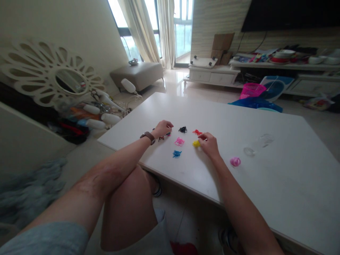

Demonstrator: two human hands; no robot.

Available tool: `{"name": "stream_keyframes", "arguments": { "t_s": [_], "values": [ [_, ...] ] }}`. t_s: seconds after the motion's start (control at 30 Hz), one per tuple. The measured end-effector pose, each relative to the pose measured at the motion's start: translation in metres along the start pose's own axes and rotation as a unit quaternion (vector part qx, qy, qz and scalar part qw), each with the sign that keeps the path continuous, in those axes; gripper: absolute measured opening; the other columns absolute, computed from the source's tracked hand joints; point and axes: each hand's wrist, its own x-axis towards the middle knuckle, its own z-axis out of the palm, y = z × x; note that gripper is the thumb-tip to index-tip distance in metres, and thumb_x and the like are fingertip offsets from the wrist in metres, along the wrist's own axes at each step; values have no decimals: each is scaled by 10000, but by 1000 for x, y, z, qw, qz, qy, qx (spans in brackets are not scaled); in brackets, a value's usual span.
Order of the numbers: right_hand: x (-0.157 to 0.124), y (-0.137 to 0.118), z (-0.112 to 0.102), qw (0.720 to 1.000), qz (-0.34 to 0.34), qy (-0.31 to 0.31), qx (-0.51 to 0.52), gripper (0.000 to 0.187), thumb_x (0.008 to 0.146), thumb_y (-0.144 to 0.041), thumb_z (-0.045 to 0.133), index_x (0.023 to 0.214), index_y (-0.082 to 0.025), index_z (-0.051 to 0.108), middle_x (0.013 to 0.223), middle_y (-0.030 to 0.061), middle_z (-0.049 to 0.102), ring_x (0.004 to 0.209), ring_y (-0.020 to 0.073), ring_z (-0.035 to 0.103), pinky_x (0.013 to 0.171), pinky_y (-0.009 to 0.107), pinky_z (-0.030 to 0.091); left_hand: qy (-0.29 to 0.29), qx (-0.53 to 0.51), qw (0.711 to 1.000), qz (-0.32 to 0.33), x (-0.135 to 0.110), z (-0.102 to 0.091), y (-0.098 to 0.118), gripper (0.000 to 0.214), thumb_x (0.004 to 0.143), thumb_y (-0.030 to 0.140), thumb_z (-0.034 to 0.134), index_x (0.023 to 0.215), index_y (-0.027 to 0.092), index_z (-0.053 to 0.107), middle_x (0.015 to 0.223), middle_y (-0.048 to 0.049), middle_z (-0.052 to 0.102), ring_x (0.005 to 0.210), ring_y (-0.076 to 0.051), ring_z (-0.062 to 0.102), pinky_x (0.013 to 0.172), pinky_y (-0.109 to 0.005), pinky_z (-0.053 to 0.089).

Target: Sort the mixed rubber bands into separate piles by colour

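Room, left to right: petal-framed mirror (34, 67), ottoman (140, 76), pale curtains (166, 35), white cabinet (212, 76). Surface (202, 109): 1, white, near edge beside the person's legs; pink item (235, 162) and clear container (265, 140) at right, apart from the right hand. Thin bands, 6 piles, left to right: mixed dark pile (161, 139), partly hidden by left hand (163, 129), grip curled, opening and hold cannot be told; blue pile (176, 154), near; pink pile (179, 142); black pile (182, 130), far, tangled; yellow pile (196, 143), at right hand's (209, 143) fingertips, grip bent, opening and hold likewise unclear; red pile (197, 132), far.

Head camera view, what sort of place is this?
Probably a living room in a home: a large dark television is up on the wall, long curtains hang at the windows, and a padded bench stands near them.
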Motion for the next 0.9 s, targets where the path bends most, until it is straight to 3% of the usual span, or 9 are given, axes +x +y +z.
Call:
{"name": "stream_keyframes", "arguments": {
  "t_s": [0.1, 0.23, 0.33, 0.47, 0.6, 0.9],
  "values": [
    [-1, 2, 1, 1000, -2, -1, 1, 150, 740, -244, 533, 760, -200, 676, 827, 48, 681, 765, 196, 609, 767, 345, 486, -13, 0, 1000, 3, -4, -15, -14, 188, 706, 181, 692, 851, 133, 801, 822, -65, 757, 704, -153, 630, 658, -235, 484],
    [0, 3, 1, 1000, -7, -6, 0, 160, 738, -251, 533, 768, -200, 681, 827, 46, 678, 774, 196, 612, 763, 343, 483, -95, 10, 995, 8, -15, -31, -29, 122, 649, 241, 761, 729, 155, 792, 662, -26, 706, 611, -136, 575, 583, -231, 423],
    [0, 4, 1, 1000, -11, -6, 1, 166, 737, -253, 532, 771, -196, 685, 826, 48, 678, 768, 196, 610, 759, 345, 479, -139, 10, 990, 21, -21, -36, -38, 157, 618, 299, 805, 692, 163, 779, 623, -17, 690, 597, -129, 565, 576, -226, 405],
    [1, 5, 2, 1000, -19, -6, -7, 162, 739, -256, 534, 759, -195, 683, 815, 50, 680, 758, 197, 607, 756, 349, 473, -171, 2, 985, 28, -25, -35, -46, 158, 675, 309, 744, 718, 160, 776, 662, -26, 711, 620, -133, 587, 589, -225, 403],
    [0, 7, 1, 1000, -25, -8, -12, 163, 739, -255, 533, 756, -196, 685, 820, 53, 686, 751, 198, 605, 748, 350, 471, -176, 10, 984, 39, -26, -35, -48, 167, 677, 308, 714, 713, 152, 762, 663, -28, 701, 629, -143, 580, 598, -238, 400],
    [0, 6, 0, 1000, -26, -12, -6, 154, 745, -259, 543, 757, -199, 684, 829, 56, 683, 751, 203, 607, 752, 360, 487, -131, 14, 991, 7, -28, -44, -45, 273, 689, 380, 700, 798, 138, 763, 639, -20, 655, 587, -135, 526, 571, -258, 362]
  ]
}}
